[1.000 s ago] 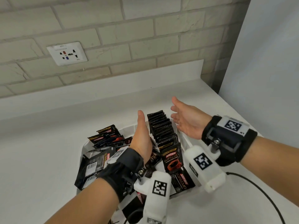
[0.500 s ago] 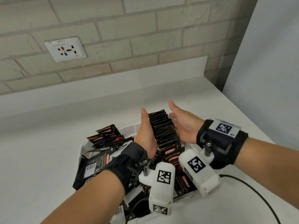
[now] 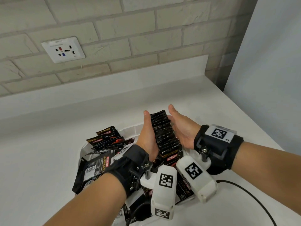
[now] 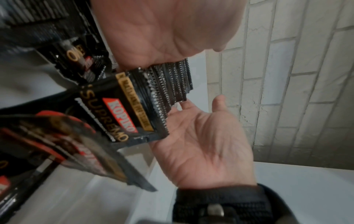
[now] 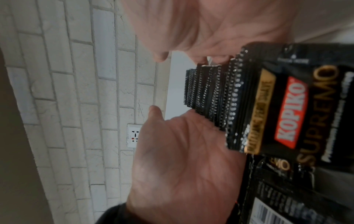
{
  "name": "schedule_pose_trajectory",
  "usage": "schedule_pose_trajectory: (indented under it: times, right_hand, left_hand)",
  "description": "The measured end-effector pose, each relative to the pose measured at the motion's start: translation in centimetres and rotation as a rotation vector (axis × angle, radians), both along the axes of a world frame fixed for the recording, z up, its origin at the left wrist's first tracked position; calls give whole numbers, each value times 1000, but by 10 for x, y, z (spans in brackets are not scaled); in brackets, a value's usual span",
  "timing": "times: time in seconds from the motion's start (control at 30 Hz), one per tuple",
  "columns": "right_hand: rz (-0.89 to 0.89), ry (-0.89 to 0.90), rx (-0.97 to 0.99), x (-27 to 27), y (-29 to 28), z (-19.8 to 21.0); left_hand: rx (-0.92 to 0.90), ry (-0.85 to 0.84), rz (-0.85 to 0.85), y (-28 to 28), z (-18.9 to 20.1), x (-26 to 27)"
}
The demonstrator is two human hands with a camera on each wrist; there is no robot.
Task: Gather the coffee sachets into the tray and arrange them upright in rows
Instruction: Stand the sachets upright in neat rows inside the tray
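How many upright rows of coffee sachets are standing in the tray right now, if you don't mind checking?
1. The upright row stands at the tray's right side, between the left hand and right hand. Other sachets lie loose; more may be hidden.

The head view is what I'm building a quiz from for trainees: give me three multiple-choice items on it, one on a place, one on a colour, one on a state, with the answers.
1. Where does the upright row of sachets stand?
A. between the two hands
B. on the counter outside the tray
C. under the socket

2. What colour is the tray?
A. red
B. white
C. green

3. How do the sachets left of the left hand lie?
A. upright in a neat row
B. in a loose jumble
C. stacked flat in one pile

Answers:
1 A, the left hand and the right hand flank the row, palms inward.
2 B, its rim shows white beside the black packs.
3 B, they tilt and overlap at different angles.
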State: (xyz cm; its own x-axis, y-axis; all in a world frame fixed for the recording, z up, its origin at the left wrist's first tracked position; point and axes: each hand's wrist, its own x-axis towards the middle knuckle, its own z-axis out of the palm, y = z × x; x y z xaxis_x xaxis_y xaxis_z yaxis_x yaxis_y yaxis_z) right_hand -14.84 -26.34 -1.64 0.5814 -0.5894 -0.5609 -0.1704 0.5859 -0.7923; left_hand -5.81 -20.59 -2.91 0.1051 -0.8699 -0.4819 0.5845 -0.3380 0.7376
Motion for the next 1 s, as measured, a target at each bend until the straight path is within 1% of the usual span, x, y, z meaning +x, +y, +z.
schedule_pose_trajectory:
  times: [0.1,0.17,0.3,0.37,0.4,0.47,0.53,0.57,0.63,0.7,0.77,0.83,0.93,1.0]
  right_hand:
    - [30,-18,-9,-1,0,4]
    - [56,7,-59,-5,2,12]
    - [78,25,-222,-25,0,41]
    - [81,20,-352,-42,0,56]
    - [101,24,-424,-52,1,61]
    - [245,63,-573,-70,7,71]
    - [502,199,-712,-82,19,72]
    - [644,287,-758,-86,25,67]
    - [870,414,-792,-87,35,53]
    - [975,477,-838,-82,44,42]
    - [968,496,-894,-72,47,37]
    - [938,493,-942,-64,48,34]
    - [923,510,-999,-65,48,34]
    - [940,507,-993,-72,49,37]
  left_hand:
    - [2,-18,17,0,0,1]
    - [7,-61,25,2,6,1]
    - [83,-305,33,16,23,8]
    - [70,-460,3,28,31,18]
    - [47,-565,-27,35,35,23]
    - [-2,-860,-132,52,43,28]
    - [-47,-1153,-278,70,50,25]
    - [-61,-1235,-357,77,51,20]
    - [-68,-1303,-494,86,47,8]
    - [-76,-1384,-554,85,38,-2]
    - [-95,-1544,-564,74,31,-9]
    - [-97,-1653,-539,63,27,-13]
    - [-83,-1746,-509,55,21,-11]
    - [-74,-1754,-492,55,19,-7]
